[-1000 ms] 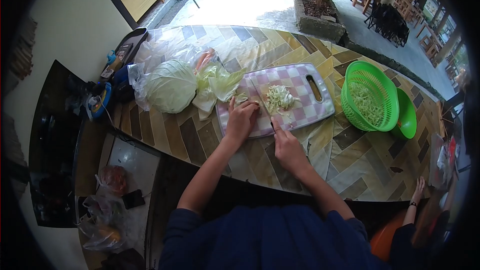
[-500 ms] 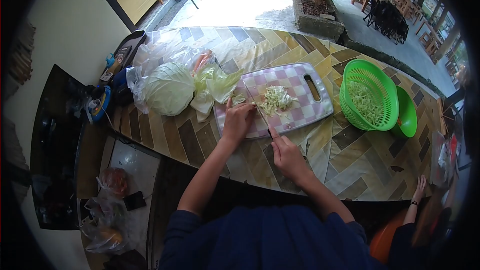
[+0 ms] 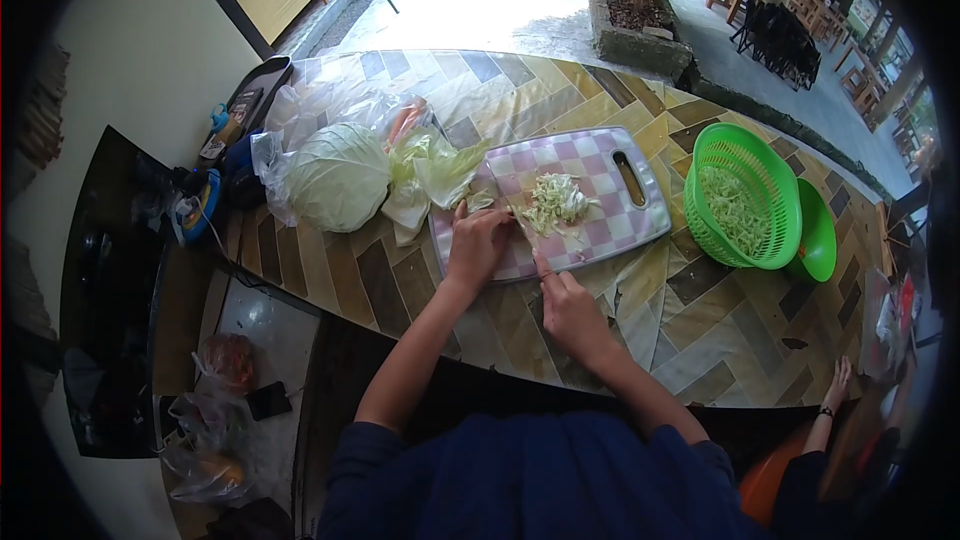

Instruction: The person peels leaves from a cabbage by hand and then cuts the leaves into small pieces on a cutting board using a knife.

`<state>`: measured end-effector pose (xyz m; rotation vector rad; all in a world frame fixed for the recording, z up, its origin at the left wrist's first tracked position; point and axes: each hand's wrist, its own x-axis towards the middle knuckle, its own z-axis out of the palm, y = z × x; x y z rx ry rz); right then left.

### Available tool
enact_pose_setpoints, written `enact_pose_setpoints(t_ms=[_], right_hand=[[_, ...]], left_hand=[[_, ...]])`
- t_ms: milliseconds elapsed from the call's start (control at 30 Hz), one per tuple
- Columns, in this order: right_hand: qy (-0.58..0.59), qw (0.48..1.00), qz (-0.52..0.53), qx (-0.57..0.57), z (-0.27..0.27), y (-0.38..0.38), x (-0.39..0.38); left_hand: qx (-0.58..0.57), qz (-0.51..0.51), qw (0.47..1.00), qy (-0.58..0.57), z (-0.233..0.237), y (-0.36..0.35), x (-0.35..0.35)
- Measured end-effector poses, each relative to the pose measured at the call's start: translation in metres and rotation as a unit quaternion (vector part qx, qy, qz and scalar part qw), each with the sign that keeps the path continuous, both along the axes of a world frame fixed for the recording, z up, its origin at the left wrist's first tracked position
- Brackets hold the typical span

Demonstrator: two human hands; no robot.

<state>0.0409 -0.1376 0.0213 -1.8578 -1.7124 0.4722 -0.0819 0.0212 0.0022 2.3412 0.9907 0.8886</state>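
Note:
My right hand (image 3: 573,312) is closed round the handle of a knife (image 3: 526,235), whose thin blade points away from me over the pink-and-white checked cutting board (image 3: 625,225). Bent fingers of my left hand (image 3: 478,243) press a small piece of cabbage, mostly hidden, against the board just left of the blade. Right of the blade lies a small heap of shredded cabbage (image 3: 558,200). Loose cabbage leaves (image 3: 440,172) overlap the board's left edge. Beside them a large cabbage (image 3: 338,178) rests partly in a clear plastic bag.
To the board's right stands a green basket (image 3: 708,230) of shredded cabbage, with a green bowl (image 3: 818,230) behind it. Another person's hand (image 3: 838,385) is at the table's right edge. Plastic bags (image 3: 215,430) and a phone (image 3: 268,401) lie lower left.
The knife blade has tipped and shows less of its length, and my right hand has shifted very slightly. My left hand stays in place. The view has moved a little.

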Motion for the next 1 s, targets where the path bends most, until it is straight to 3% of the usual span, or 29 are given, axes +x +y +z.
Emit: enact_pose_setpoints(t_ms=[367, 567, 867, 1000], right_hand=[[-0.06, 0.998, -0.004, -0.033, 0.011, -0.009, 0.002], [0.09, 0.995, -0.002, 0.033, 0.01, -0.004, 0.019], [0.12, 0.988, -0.024, 0.096, 0.015, -0.006, 0.025], [0.112, 0.993, -0.024, 0.033, 0.023, -0.012, 0.022]], left_hand=[[0.018, -0.004, 0.999, 0.037, 0.006, -0.002, -0.001], [0.038, -0.026, 0.996, 0.07, 0.008, -0.001, -0.005], [0.042, -0.016, 0.994, 0.099, 0.02, 0.001, 0.002], [0.079, -0.013, 0.996, 0.049, 0.009, 0.0, 0.001]])
